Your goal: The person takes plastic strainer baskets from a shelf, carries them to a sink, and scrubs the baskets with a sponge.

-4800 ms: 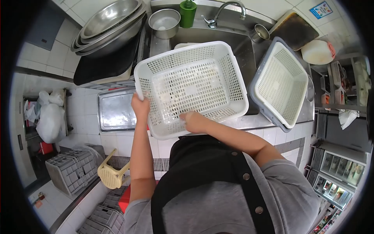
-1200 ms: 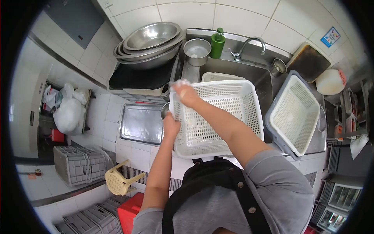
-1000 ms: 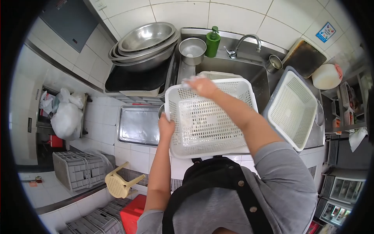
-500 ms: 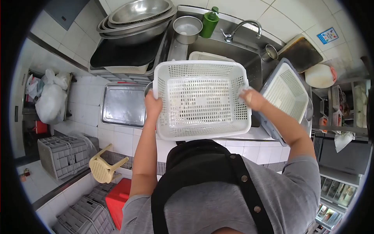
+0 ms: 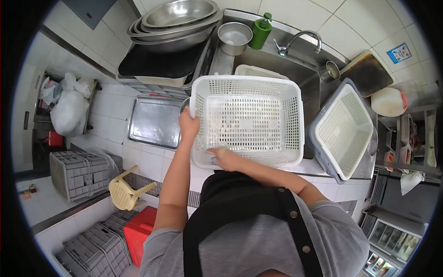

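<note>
A white perforated basket (image 5: 247,120) is tilted at the front edge of the sink, its open side facing me. My left hand (image 5: 188,125) grips its left rim, the fingers hidden behind the wall. Inside the basket, near the lower left corner, my right hand (image 5: 223,158) is closed around something whitish and small that I cannot make out. Behind the basket, a second white basket (image 5: 258,71) lies partly hidden in the sink. To the right, another white basket (image 5: 344,129) sits in a grey one (image 5: 318,138).
Metal bowls (image 5: 180,14) are stacked on a black tray (image 5: 159,62) at the back left. A pot (image 5: 234,39), green pump bottle (image 5: 261,31) and faucet (image 5: 300,39) line the sink's rear. A metal tray (image 5: 154,121) and yellow stool (image 5: 123,193) stand left.
My right hand has moved from the basket's right wall to its lower left corner. My left hand still holds the left rim. The whole view has shifted slightly.
</note>
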`<state>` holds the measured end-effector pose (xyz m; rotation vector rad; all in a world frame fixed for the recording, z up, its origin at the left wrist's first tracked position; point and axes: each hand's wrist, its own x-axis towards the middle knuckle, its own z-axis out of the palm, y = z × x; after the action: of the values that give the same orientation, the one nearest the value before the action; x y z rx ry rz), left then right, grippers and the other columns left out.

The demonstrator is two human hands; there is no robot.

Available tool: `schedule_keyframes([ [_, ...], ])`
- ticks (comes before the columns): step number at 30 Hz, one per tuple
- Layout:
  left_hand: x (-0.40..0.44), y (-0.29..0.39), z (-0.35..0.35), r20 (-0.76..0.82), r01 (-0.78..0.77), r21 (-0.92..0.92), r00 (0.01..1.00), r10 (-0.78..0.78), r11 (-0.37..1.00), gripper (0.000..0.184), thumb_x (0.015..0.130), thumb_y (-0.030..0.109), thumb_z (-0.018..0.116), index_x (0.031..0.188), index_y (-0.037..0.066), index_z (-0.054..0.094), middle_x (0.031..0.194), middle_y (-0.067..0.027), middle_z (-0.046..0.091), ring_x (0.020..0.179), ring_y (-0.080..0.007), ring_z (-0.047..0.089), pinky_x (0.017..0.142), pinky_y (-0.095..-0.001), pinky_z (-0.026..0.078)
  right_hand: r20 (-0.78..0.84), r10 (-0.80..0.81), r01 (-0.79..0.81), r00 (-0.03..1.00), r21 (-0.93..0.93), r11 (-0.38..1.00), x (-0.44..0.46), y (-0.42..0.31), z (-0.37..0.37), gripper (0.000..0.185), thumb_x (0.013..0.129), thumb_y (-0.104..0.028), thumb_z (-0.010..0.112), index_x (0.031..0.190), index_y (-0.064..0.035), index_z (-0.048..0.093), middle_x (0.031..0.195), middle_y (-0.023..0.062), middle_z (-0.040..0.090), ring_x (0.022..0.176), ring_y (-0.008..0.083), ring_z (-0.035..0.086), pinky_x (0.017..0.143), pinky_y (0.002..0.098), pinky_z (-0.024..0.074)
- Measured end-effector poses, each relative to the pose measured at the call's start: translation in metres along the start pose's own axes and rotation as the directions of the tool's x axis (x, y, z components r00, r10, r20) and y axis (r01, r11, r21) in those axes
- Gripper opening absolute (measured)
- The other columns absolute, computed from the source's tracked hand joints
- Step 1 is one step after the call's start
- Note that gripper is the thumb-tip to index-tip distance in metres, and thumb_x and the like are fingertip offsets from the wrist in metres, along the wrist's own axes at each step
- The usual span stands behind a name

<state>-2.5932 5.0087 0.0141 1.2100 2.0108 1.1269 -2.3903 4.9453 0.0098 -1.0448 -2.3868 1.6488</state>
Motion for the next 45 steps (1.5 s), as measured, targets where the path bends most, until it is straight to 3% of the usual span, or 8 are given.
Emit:
schedule_keyframes([
  [3, 0.006, -0.003, -0.002, 0.005, -0.025, 0.066, 1.0, 0.024, 0.998, 0.032, 0.068, -0.002, 0.054, 0.099, -0.004, 0.06, 0.09, -0.0267, 0.066, 0.09, -0.0417, 0.064, 0.079, -0.0427, 0.05, -0.037, -0.291, 0.289, 0.956, -0.055, 0.956, -0.014, -0.035, -0.011, 0.044, 0.081, -0.013, 0.058, 0.124, -0.0053, 0.052, 0.102, 0.0246, 0.058, 0.096, 0.04, 0.058, 0.087, 0.0449, 0.0471],
  [7, 0.025, -0.021, 0.005, 0.064, -0.032, 0.0, 0.997, 0.032, 0.999, 0.031, 0.07, -0.002, 0.056, 0.101, -0.004, 0.06, 0.089, -0.025, 0.067, 0.089, -0.039, 0.065, 0.079, -0.0417, 0.05, 0.05, -0.031, 0.05, 0.998, -0.441, 0.896, -0.083, 0.001, -0.066, 0.046, 0.078, -0.014, 0.064, 0.121, -0.0064, 0.053, 0.108, 0.0212, 0.056, 0.1, 0.0382, 0.058, 0.088, 0.0455, 0.0476],
  [15, 0.028, 0.03, -0.049, 0.529, 0.513, -0.425, 0.81, -0.255, 0.746, 0.019, 0.091, 0.016, 0.055, 0.101, 0.001, 0.061, 0.137, -0.0185, 0.046, 0.117, -0.0315, 0.053, 0.093, -0.0408, 0.046, 0.045, -0.26, 0.21, 0.965, -0.73, 0.651, -0.129, -0.054, -0.168, 0.042, 0.076, -0.012, 0.069, 0.116, -0.0137, 0.057, 0.096, 0.0202, 0.063, 0.087, 0.0368, 0.063, 0.08, 0.0415, 0.0515],
  [23, 0.002, 0.082, -0.044, 0.027, -0.366, -0.667, 0.858, 0.513, 0.649, 0.079, 0.09, 0.072, 0.023, 0.076, 0.002, 0.059, 0.093, -0.0147, 0.066, 0.116, -0.0221, 0.052, 0.096, -0.038, 0.042, -0.001, -0.197, 0.189, 0.98, -0.27, 0.944, -0.102, -0.104, -0.329, 0.033, 0.064, -0.012, 0.08, 0.089, -0.0049, 0.059, 0.082, 0.0064, 0.061, 0.081, 0.0147, 0.06, 0.073, 0.0329, 0.0473],
  [32, -0.016, 0.122, 0.015, -0.324, -0.236, -0.635, 0.946, 0.024, 0.735, 0.071, 0.095, 0.061, 0.038, 0.075, -0.004, 0.056, 0.069, -0.0044, 0.058, 0.062, -0.0117, 0.051, 0.057, -0.0298, 0.044, -0.85, -0.465, -0.122, 0.248, -0.504, 0.855, -0.075, -0.044, -0.32, 0.026, 0.074, -0.009, 0.071, 0.098, -0.0073, 0.06, 0.095, 0.0133, 0.061, 0.094, 0.0333, 0.057, 0.085, 0.0418, 0.044],
  [35, -0.01, 0.141, 0.044, -0.27, -0.094, -0.754, 0.946, -0.176, 0.65, 0.069, 0.095, 0.059, 0.042, 0.075, -0.005, 0.058, 0.067, -0.0043, 0.057, 0.061, -0.0116, 0.05, 0.056, -0.0293, 0.043, -0.908, -0.238, -0.021, 0.343, -0.261, 0.965, -0.048, -0.063, -0.247, 0.032, 0.076, -0.016, 0.069, 0.104, -0.0084, 0.057, 0.102, 0.0135, 0.058, 0.107, 0.0349, 0.049, 0.098, 0.0491, 0.031],
  [41, -0.01, 0.141, 0.068, -0.155, -0.037, -0.741, 0.981, -0.117, 0.67, 0.06, 0.098, 0.05, 0.043, 0.094, -0.007, 0.061, 0.087, -0.01, 0.064, 0.075, -0.0171, 0.06, 0.068, -0.0316, 0.05, -0.575, -0.656, 0.453, 0.488, -0.476, 0.754, -0.031, -0.074, -0.23, 0.028, 0.078, -0.002, 0.059, 0.105, -0.0077, 0.062, 0.104, 0.0152, 0.062, 0.106, 0.0343, 0.055, 0.097, 0.0517, 0.0366],
  [45, -0.023, 0.146, 0.039, -0.09, 0.005, -0.847, 0.984, -0.152, 0.532, 0.062, 0.098, 0.052, 0.04, 0.107, -0.007, 0.058, 0.103, -0.0127, 0.064, 0.088, -0.0202, 0.062, 0.078, -0.0336, 0.051, -0.86, -0.28, 0.033, 0.426, -0.295, 0.955, -0.073, -0.004, -0.333, 0.025, 0.082, -0.001, 0.055, 0.105, -0.0077, 0.063, 0.095, 0.0161, 0.065, 0.085, 0.033, 0.064, 0.081, 0.041, 0.05],
])
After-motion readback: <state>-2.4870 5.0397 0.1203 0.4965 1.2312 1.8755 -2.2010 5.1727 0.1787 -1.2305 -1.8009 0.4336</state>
